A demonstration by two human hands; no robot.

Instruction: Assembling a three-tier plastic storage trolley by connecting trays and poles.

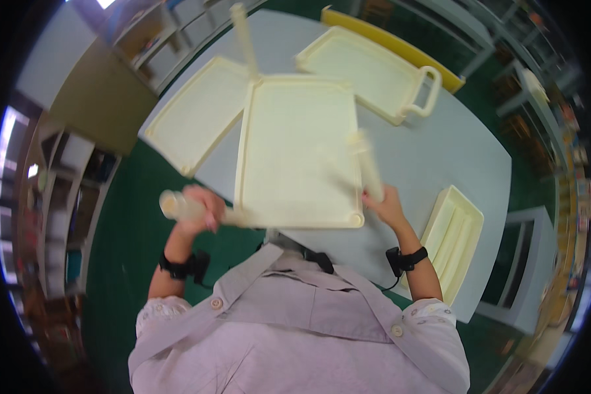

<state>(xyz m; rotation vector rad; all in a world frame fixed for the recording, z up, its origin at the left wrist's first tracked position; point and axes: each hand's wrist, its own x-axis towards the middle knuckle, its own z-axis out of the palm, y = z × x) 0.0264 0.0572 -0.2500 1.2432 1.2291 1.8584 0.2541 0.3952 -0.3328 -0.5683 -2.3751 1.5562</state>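
A cream rectangular shelf tray (299, 148) with a raised rim lies before me, its near edge close to my body. My left hand (202, 209) is closed round a cream tube (180, 205) at the tray's near left corner. At the tray's right side, my right hand (386, 205) grips the lower end of another cream tube (369, 167), which is tilted and blurred. A third cream post (244, 43) rises from the far left corner of the tray.
On the grey table (446, 154), a second cream tray (194, 115) lies at the left. Another tray (361, 69) with a looped handle (431, 95) lies at the back, before a yellow board (400, 46). A narrow cream bin (453, 240), ridged lengthwise inside, stands at the right.
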